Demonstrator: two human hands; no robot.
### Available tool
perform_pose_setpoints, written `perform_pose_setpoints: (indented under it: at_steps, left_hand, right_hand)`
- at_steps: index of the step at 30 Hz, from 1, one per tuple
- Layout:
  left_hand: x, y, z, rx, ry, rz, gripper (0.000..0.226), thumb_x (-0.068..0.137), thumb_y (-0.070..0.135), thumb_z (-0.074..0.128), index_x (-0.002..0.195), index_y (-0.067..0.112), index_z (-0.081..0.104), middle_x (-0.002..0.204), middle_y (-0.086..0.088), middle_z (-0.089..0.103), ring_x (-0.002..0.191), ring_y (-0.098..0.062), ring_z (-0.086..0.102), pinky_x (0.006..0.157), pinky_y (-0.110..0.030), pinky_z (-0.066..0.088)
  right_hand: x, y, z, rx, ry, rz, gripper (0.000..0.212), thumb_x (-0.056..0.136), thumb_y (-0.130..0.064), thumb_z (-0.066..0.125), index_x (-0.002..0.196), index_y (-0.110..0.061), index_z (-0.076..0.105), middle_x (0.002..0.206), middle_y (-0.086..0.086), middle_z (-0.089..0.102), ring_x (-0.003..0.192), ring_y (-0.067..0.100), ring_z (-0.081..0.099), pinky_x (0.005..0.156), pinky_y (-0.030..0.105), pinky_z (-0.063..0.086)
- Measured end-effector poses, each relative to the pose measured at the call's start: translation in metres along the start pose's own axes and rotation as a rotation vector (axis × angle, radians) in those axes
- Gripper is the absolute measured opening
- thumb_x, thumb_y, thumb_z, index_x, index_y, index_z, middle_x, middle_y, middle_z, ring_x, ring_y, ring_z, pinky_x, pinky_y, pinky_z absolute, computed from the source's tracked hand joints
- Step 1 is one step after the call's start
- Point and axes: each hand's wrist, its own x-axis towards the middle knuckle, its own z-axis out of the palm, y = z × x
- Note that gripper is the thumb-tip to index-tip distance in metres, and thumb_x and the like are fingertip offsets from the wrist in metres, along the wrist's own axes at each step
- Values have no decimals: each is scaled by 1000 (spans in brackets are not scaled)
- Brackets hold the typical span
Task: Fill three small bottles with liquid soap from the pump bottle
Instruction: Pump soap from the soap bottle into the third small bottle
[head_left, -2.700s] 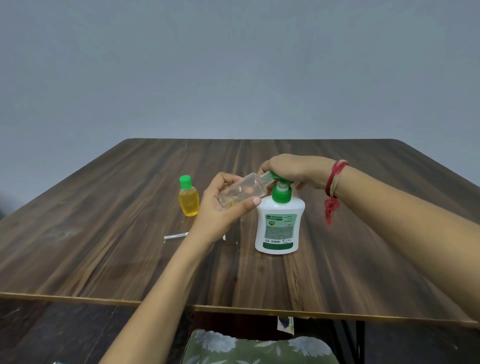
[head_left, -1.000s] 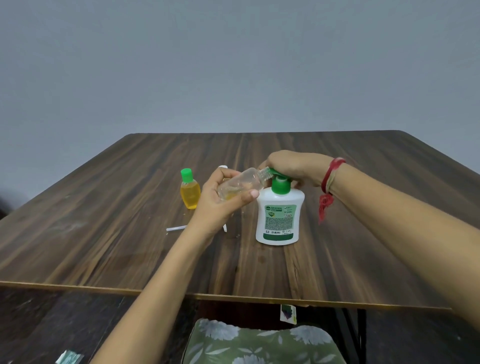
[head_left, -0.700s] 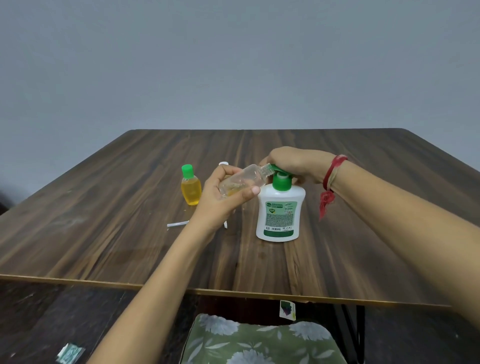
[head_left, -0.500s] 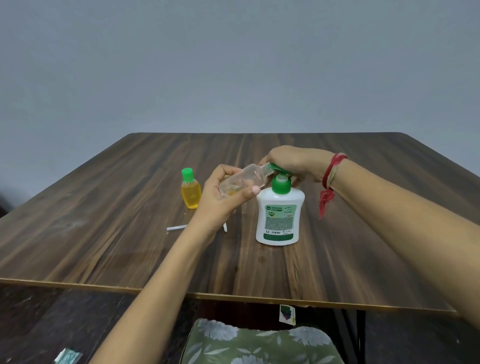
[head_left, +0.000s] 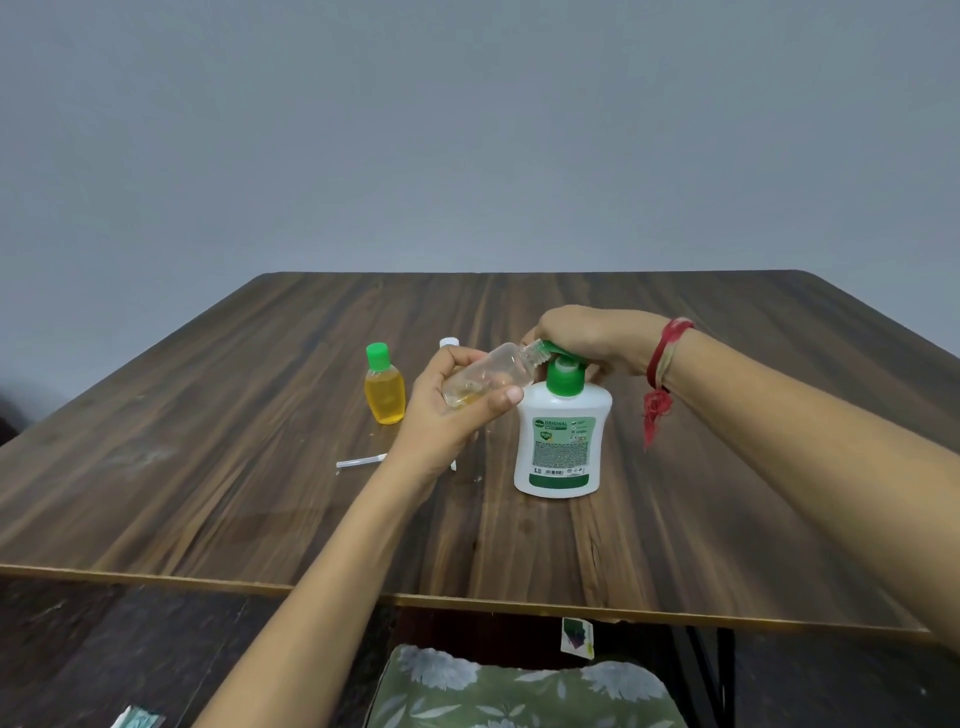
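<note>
A white pump bottle (head_left: 562, 441) with a green pump head stands upright on the wooden table (head_left: 208, 467). My right hand (head_left: 587, 338) lies over the pump head, fingers closed on it. My left hand (head_left: 447, 410) holds a small clear bottle (head_left: 491, 376) tilted, its open neck against the pump's spout; a little yellow liquid sits at its low end. A small capped bottle (head_left: 384, 389) full of yellow soap, green cap on, stands to the left. A white cap (head_left: 449, 342) of something peeks out behind my left hand; the rest of it is hidden.
A thin white tube (head_left: 361, 461) lies on the table left of my left wrist. The table's front edge (head_left: 467, 603) runs below my forearms. A floral cushion (head_left: 519, 686) shows beneath it. A grey wall stands behind the table.
The pump head has gone down and come up under my right hand. The clear bottle has stayed at the spout in my left hand. The view has shifted slightly.
</note>
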Motion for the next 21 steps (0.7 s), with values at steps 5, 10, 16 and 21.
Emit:
perform_pose_setpoints:
  at_steps: [5, 10, 16, 21]
  left_hand:
    - [3, 1, -2, 16, 16, 23, 31, 66, 18, 73, 90, 17, 53, 62, 17, 62, 44, 2, 46, 43, -11, 35]
    - [1, 0, -1, 0, 6, 4, 32, 70, 16, 77, 90, 17, 52, 59, 16, 60, 42, 2, 42, 42, -12, 34]
    - [3, 0, -3, 23, 6, 16, 34, 68, 17, 80, 89, 18, 53, 61, 18, 61, 47, 3, 46, 43, -11, 35]
    - [5, 2, -3, 29, 6, 24, 34, 72, 7, 79, 91, 16, 52, 60, 18, 62, 45, 4, 47, 43, -10, 35]
  right_hand:
    - [2, 0, 3, 0, 3, -5, 22, 84, -18, 40, 87, -15, 61, 87, 9, 60, 73, 25, 49, 71, 38, 42]
    - [-2, -2, -1, -31, 2, 11, 29, 85, -19, 38, 97, -14, 64, 94, 9, 63, 76, 23, 53, 82, 42, 44]
    - [0, 1, 3, -30, -1, 14, 28, 84, -21, 39, 95, -13, 64, 92, 10, 62, 73, 24, 53, 77, 40, 46]
    - [-3, -7, -4, -71, 14, 5, 28, 86, -20, 36, 98, -15, 61, 96, 9, 62, 77, 22, 51, 80, 41, 42]
